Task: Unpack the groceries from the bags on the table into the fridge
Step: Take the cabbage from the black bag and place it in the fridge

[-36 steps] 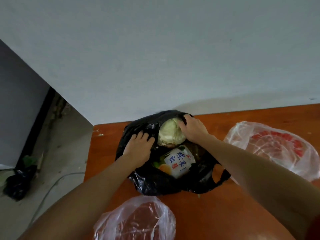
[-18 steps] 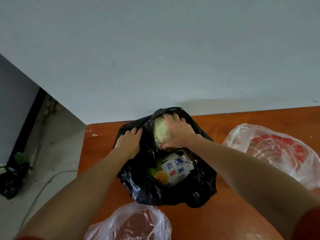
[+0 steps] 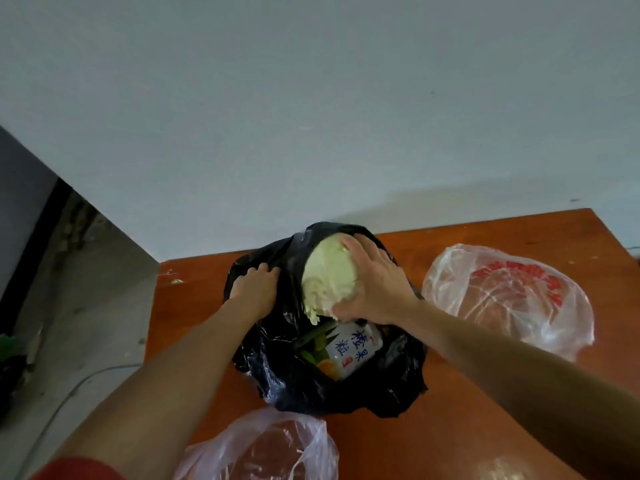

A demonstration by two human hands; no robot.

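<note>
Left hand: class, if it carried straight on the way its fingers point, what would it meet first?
The black bag: the left hand grips its rim, fingers aimed toward the wall. Past that plastic, the wall likely follows; depth is unclear.

We see a glossy, crinkled black plastic bag (image 3: 294, 382) on a smooth reddish wooden counter (image 3: 485, 427), thin clear plastic bags (image 3: 512, 292) beside it, and a matt painted wall (image 3: 311, 116).
</note>
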